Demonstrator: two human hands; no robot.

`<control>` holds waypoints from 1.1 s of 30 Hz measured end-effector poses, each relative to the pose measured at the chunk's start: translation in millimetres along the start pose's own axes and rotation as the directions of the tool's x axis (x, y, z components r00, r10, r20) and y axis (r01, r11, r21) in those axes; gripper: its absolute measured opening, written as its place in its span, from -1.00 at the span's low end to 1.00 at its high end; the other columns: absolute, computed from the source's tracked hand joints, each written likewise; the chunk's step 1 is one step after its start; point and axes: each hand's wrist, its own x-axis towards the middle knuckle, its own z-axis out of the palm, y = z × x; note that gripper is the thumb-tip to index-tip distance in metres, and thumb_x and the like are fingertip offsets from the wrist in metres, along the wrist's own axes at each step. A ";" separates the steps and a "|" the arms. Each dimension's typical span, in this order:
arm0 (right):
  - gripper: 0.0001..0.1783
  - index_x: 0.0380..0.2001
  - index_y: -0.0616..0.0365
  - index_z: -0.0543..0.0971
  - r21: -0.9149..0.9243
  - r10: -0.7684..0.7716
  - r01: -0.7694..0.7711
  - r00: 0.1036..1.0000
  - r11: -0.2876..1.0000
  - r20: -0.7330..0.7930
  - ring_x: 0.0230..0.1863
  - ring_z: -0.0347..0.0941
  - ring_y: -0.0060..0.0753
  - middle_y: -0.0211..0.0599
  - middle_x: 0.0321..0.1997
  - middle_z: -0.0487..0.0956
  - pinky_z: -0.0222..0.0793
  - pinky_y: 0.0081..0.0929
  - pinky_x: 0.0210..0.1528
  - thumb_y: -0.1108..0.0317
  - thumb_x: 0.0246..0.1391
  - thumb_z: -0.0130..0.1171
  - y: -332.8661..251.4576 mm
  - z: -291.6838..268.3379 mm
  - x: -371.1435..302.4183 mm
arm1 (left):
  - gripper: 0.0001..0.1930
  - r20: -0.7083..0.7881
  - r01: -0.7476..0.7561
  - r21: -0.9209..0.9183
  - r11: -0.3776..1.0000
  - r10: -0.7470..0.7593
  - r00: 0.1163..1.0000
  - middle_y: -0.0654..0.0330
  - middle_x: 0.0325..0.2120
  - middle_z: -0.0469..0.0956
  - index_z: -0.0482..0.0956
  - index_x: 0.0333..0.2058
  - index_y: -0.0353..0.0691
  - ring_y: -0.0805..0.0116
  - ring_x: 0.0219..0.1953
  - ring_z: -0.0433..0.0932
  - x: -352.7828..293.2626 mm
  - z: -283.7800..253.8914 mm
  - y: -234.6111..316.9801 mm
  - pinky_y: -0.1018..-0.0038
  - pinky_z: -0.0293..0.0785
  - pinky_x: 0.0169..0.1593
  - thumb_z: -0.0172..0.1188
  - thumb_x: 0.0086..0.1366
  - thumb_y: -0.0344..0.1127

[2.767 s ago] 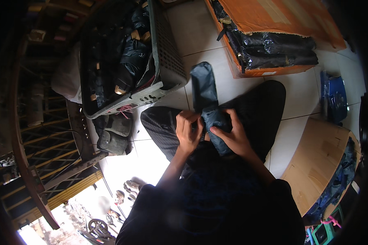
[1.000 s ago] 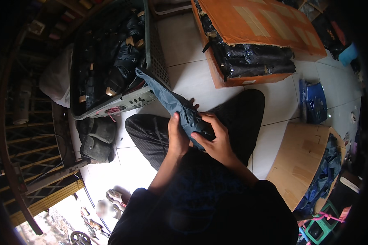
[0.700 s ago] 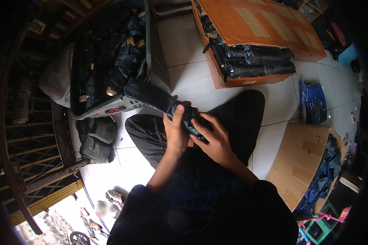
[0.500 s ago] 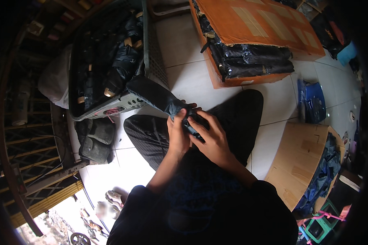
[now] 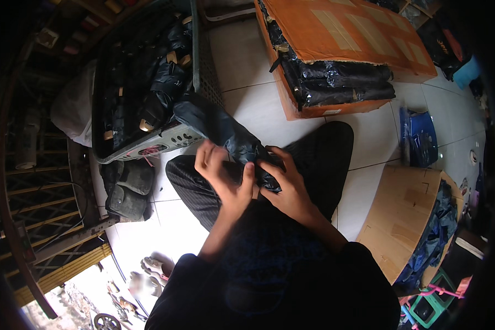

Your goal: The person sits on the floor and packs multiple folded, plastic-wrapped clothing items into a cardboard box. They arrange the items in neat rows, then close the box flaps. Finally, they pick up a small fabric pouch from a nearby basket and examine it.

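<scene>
A long, dark, slightly shiny fabric bundle [image 5: 224, 129], shaped like a folded umbrella, slants across my lap. Its far end reaches the rim of the grey basket. My right hand [image 5: 286, 184] is closed round its near end, fingers on top of the cloth. My left hand [image 5: 223, 179] is open beside it, with fingers spread and blurred by motion. The left thumb lies close against the bundle; whether it touches cannot be made out. Similar dark bundles [image 5: 168, 77], several with pale tan ends, fill the plastic basket [image 5: 208, 71] at the far left.
An orange-brown carton [image 5: 357, 33] holding black plastic-wrapped rolls [image 5: 346, 91] stands at the far right. Nearer right, a cardboard box [image 5: 401, 220] holds dark blue cloth. A blue plastic packet [image 5: 422, 137] lies between them. Dark grey pouches [image 5: 131, 190] sit on the tiled floor left of my knee.
My left hand has let go of the bundle and swung left, its fingers spreading. The bundle has turned slightly and its near part has shifted right. My right hand stays on it.
</scene>
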 end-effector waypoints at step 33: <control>-0.23 0.09 -0.07 0.53 -0.233 -0.127 0.110 0.990 0.966 -0.061 0.19 0.36 0.05 0.01 0.31 0.25 0.45 -0.21 0.09 0.57 -0.36 0.39 -3.3 -11.2 8.0 | -0.50 0.226 0.740 -0.535 0.408 -0.775 0.591 0.16 -0.08 0.37 0.24 0.11 -0.24 0.31 -0.09 0.42 12.2 4.4 9.4 0.40 0.36 0.01 0.18 0.31 -0.14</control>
